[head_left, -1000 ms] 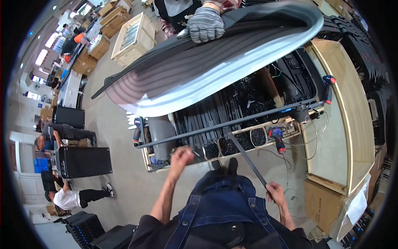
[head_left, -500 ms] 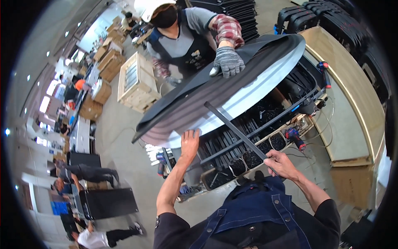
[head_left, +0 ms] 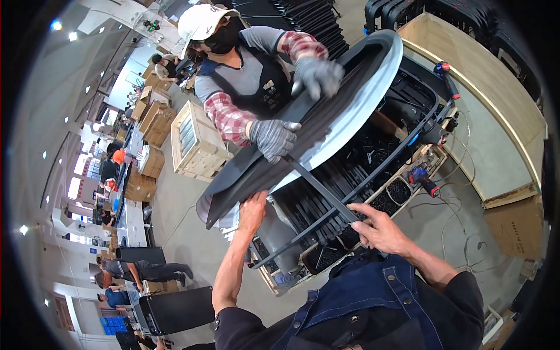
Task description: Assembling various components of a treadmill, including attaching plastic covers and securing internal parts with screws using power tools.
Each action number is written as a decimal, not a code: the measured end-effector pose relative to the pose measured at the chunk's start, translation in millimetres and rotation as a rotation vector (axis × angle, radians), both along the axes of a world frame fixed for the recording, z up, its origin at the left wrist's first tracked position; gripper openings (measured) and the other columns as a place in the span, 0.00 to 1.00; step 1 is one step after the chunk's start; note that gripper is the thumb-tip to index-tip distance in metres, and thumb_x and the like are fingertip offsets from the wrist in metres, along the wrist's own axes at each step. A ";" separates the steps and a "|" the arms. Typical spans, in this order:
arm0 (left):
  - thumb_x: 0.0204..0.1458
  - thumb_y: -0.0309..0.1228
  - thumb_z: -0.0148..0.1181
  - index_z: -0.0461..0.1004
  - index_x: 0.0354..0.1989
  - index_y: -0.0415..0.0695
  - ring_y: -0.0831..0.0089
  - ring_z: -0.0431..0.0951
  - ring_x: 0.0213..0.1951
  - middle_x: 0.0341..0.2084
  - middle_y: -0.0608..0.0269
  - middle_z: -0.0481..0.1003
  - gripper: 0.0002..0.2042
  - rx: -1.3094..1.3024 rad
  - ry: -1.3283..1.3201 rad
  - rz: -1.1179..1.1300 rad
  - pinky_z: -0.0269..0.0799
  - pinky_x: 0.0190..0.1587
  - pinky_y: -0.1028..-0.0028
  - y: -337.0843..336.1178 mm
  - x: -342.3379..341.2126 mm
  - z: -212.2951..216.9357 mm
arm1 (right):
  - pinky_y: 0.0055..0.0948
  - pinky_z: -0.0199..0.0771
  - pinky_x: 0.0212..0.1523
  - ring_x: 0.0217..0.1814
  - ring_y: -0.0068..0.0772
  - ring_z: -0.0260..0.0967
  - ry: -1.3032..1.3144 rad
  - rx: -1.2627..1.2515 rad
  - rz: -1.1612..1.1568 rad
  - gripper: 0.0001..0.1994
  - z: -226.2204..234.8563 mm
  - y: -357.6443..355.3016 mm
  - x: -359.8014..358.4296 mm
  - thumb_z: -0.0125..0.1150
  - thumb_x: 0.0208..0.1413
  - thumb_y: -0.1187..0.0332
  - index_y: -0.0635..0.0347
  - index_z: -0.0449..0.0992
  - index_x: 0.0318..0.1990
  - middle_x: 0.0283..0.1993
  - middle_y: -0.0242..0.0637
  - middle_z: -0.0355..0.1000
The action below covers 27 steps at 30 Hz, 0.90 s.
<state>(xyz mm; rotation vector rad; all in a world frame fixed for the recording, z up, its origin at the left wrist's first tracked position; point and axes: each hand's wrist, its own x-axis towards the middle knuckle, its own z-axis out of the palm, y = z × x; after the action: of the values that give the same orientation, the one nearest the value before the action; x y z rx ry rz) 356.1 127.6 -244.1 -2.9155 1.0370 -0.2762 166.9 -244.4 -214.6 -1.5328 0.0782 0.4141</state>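
Note:
A large curved sheet (head_left: pixel 350 111), dark on one face and pale along its near rim, stands tilted over a workbench. My left hand (head_left: pixel 252 213) grips its lower near edge, fingers bent over the rim. In my right hand (head_left: pixel 379 230), the near end of a long, flat dark bar (head_left: pixel 318 186) lies between thumb and fingers. The bar slants away to the sheet, where a co-worker's grey-gloved hand (head_left: pixel 274 140) is at its far end. Another gloved hand (head_left: pixel 318 77) of that person, blurred, is over the sheet's top edge.
The bench holds several dark strips (head_left: pixel 309 204), bins of small black parts (head_left: pixel 398 191) and a crossing dark frame rail (head_left: pixel 373 185). Power drivers (head_left: pixel 423 179) sit along its right side. Beyond are a wooden crate (head_left: pixel 201 140) and a big wooden panel (head_left: pixel 496 128). Other people work at left.
The co-worker's lower hand has come forward onto the bar and sheet, while the upper one has moved and blurred. The sheet has tilted more steeply. My left hand now bends round its edge.

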 end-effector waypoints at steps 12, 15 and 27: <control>0.46 0.17 0.55 0.72 0.45 0.41 0.52 0.80 0.41 0.38 0.52 0.78 0.15 0.028 0.026 0.094 0.78 0.40 0.55 -12.1 -3.6 -1.9 | 0.25 0.68 0.22 0.20 0.20 0.65 -0.007 0.043 -0.025 0.23 -14.0 -7.8 -14.7 0.54 0.67 0.65 0.57 0.63 0.68 0.22 0.32 0.70; 0.47 0.18 0.55 0.73 0.44 0.42 0.52 0.80 0.42 0.37 0.53 0.78 0.15 0.031 0.017 0.106 0.78 0.39 0.54 -14.3 -4.5 -1.5 | 0.25 0.68 0.22 0.20 0.20 0.65 0.000 0.042 -0.035 0.23 -14.1 -12.4 -17.4 0.54 0.67 0.64 0.58 0.63 0.68 0.22 0.32 0.70; 0.48 0.21 0.56 0.73 0.49 0.45 0.51 0.80 0.46 0.45 0.54 0.78 0.18 0.110 0.130 0.237 0.77 0.44 0.52 -8.0 0.8 -72.1 | 0.24 0.68 0.23 0.21 0.20 0.64 0.008 0.137 -0.014 0.23 -19.1 -14.5 -15.0 0.54 0.67 0.65 0.56 0.63 0.68 0.23 0.30 0.68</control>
<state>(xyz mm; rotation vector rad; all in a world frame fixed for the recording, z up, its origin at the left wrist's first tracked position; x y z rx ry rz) 356.9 119.6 -316.2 -2.9475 0.6838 -0.0212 151.9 -258.9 -233.7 -1.3950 0.0656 0.4068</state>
